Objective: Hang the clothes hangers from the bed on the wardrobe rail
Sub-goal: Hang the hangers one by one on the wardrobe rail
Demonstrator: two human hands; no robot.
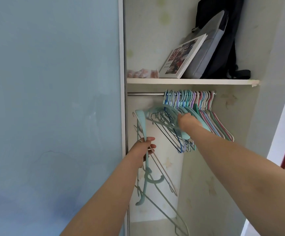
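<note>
Head view: left hand (146,147) grips a bundle of loose hangers (145,167) by their middles, fingers curled round them; bundle hangs roughly vertical, hooks uppermost, below and left of the wardrobe rail (145,94); right hand (185,120) reaches into the hung hangers (189,106) crowded at the rail's right end, touching them; finger posture there too blurred to tell; bare rail lies up and right of the left hand, which is nearer it; judged: more hanging remains.
</note>
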